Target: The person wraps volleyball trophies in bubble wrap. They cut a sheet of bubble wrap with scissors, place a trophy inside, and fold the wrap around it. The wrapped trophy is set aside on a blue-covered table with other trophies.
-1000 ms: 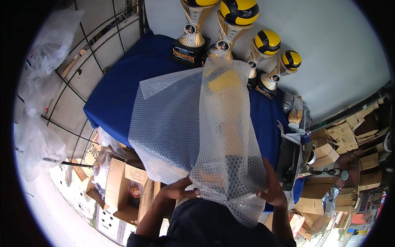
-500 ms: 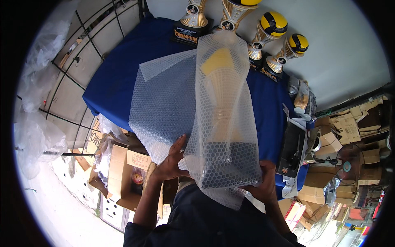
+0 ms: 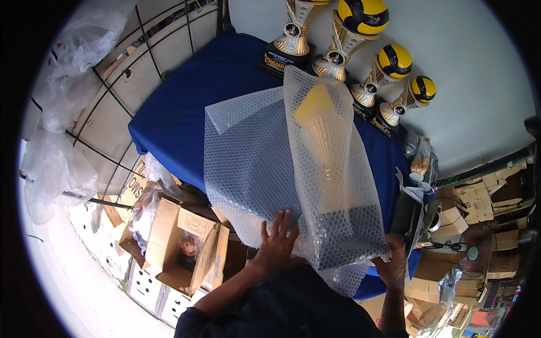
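Note:
A trophy [image 3: 329,149] with a yellow top and a black block base lies on the table with its base toward me, seen through bubble wrap [image 3: 248,152]. The wrap covers the trophy, and a loose sheet of it spreads out to the left. My left hand [image 3: 276,242] is open, its fingers spread on the loose wrap just left of the base. My right hand [image 3: 391,262] grips the lower right corner of the wrapped base, thumb on its side. Its other fingers are partly hidden.
Several trophies with yellow and black balls [image 3: 363,16] stand along the back of the blue-covered table [image 3: 169,112]. An open cardboard box [image 3: 163,231] sits low on the left, near a wire grid [image 3: 104,84] with hanging plastic bags [image 3: 53,169]. Flattened cardboard [image 3: 473,180] is piled at right.
The view has shifted, so table and trophies appear farther right and lower. My left hand has moved onto the loose wrap with fingers spread. My right hand stays at the base's corner.

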Motion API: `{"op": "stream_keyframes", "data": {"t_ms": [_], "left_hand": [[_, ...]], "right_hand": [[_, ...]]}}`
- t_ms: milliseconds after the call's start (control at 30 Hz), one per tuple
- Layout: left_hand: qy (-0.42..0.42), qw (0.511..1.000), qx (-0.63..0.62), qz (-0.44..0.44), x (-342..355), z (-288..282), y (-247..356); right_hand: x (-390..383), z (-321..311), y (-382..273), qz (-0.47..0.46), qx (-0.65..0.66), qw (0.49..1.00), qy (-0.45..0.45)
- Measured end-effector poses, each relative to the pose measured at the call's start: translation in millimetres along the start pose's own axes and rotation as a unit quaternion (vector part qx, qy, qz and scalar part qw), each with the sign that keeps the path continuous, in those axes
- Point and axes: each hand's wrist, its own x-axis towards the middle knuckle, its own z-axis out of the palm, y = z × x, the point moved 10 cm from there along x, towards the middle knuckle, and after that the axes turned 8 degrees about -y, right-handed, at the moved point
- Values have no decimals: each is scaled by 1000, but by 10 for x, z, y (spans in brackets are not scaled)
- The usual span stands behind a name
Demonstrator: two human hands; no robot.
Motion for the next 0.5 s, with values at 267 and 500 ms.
{"op": "stream_keyframes", "data": {"t_ms": [267,500], "left_hand": [[-29,998,-55,27,423,-283,42],[257,966,11,-12,1629,-1311,-1494]], "right_hand": [[-47,-256,562,32,24,999,-6],[126,-263,158,98,-110,986,-72]]}}
